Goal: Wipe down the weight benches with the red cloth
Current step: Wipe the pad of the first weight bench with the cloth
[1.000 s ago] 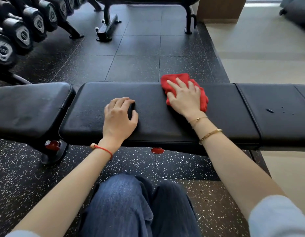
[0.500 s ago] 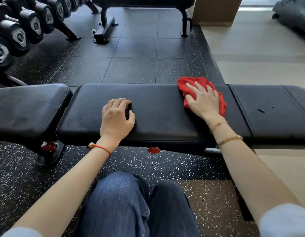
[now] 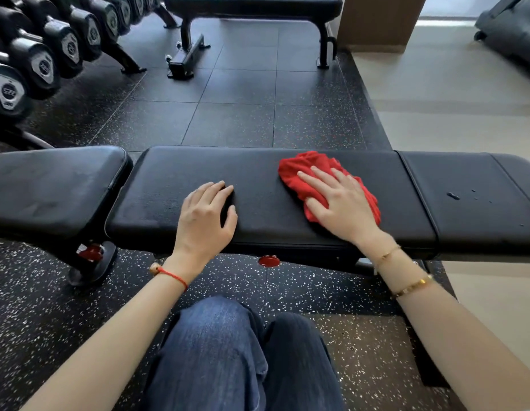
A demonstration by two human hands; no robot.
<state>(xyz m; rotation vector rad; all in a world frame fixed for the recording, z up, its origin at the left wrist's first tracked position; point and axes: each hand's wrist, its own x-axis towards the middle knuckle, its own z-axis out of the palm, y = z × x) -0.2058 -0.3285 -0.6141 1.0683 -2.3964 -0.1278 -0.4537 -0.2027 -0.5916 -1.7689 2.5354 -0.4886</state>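
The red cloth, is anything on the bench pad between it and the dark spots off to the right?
Nothing visible. The right hand presses the red cloth flat on the middle pad. Between it and the dark spots on the next pad lies only bare black upholstery and the seam between pads. The left hand rests on the other side.

We take the dumbbell rack [image 3: 47, 57] as our landmark, standing at the far left with rows of black hex dumbbells. Under it and spreading to its right lies black rubber tile flooring [image 3: 237, 120] flecked with white. Just right of the rack we see a second flat bench [image 3: 252, 7] on a black metal frame. Further right stands a brown wooden pillar [image 3: 376, 22]. Beyond it, well away from the rack, pale beige flooring [image 3: 453, 102] takes bright daylight, and a dark machine [image 3: 513, 34] sits at the far right corner.
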